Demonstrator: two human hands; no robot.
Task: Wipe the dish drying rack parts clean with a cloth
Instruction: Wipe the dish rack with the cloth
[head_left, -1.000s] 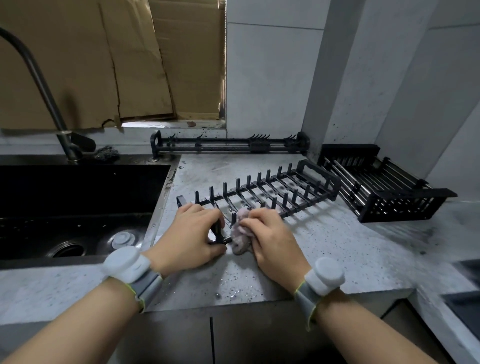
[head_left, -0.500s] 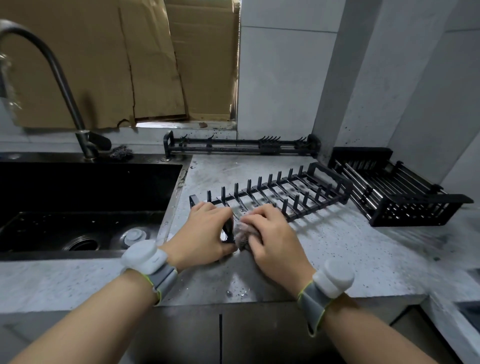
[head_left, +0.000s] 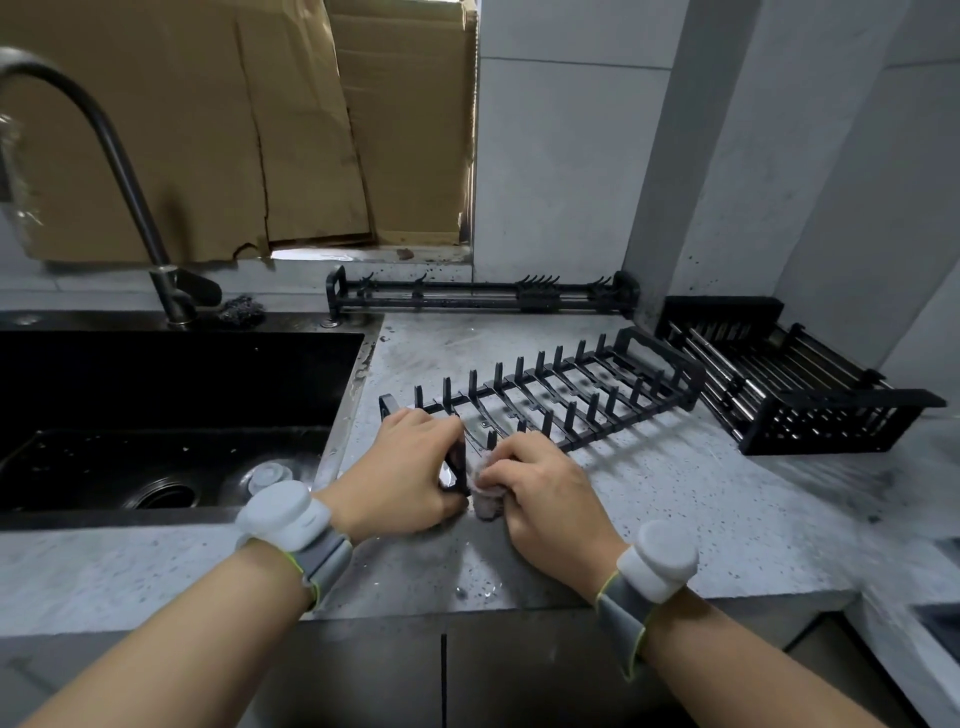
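Three rack parts (head_left: 545, 395); two hands; one cloth (head_left: 488, 501).

Cloth (head_left: 488, 506) lower under right hand (head_left: 550, 499)

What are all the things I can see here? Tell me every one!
plate rack: one, black, lying on the counter, near end held.
cloth: one, greyish, bunched against the plate rack's near end.
basket rack: one, black, on the counter at right by the wall.
rail frame: one, black, along the back wall.
counter: one, grey speckled, wet in spots.
sink: one, black, left.
tap: one, dark metal, behind the sink.
cardboard: brown sheets, covering the window.
wristbands: two, white and grey, one on each wrist.
left hand: grips the plate rack's near end.
right hand: holds the cloth.
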